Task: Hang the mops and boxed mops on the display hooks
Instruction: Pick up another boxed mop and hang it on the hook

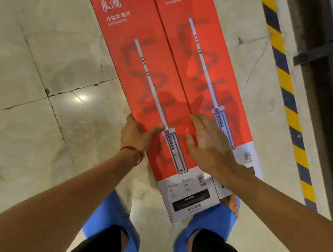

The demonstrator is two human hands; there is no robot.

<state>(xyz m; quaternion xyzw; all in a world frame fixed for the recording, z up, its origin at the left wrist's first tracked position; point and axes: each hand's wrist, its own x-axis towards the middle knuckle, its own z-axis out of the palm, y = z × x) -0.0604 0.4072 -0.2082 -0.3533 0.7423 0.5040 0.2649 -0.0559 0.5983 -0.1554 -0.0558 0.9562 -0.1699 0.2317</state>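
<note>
Boxed mops [145, 79], two side by side, are held over cracked marble tiles [35, 62]; one is gripped by the left hand [135, 135], the right hand [206, 142] spread flat.

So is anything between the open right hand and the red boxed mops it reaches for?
Nothing visible. The right hand hovers open over the seam between the two long red cardboard mop boxes; the left hand already grips the left box's edge.

Shop: retail mop boxes [145, 79], polished tile floor [34, 72], hazard-striped edge [283, 86].
</note>
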